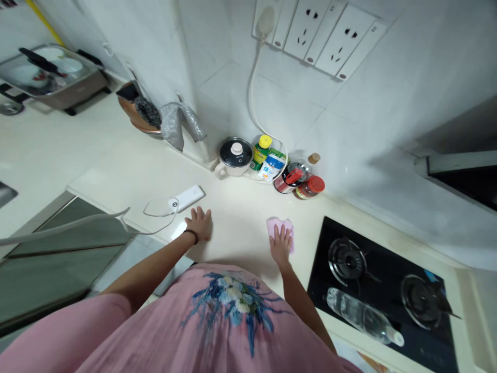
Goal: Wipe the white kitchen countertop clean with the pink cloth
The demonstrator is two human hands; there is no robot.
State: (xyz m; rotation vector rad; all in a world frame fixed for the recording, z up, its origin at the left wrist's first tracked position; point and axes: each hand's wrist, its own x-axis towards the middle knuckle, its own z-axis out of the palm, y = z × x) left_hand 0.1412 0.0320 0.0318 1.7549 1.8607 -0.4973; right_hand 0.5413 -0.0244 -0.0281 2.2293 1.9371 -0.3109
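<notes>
Cloth [287, 223] under the right hand [280, 244], fingers spread, long side towards front edge of counter [235, 223]; left hand [200, 225] splayed, farther off.

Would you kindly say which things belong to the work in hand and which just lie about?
Apparently in use:
- cloth, under the right hand
- counter, under the left hand

Apparently just lying about:
- white device
- pot
- red-lidded jar
- bottle, on the hob

a clear bottle [361, 314] lies on the black stove [388, 282], and a lidded pot [234, 160] stands beside a yellow-capped bottle [260, 154].
</notes>
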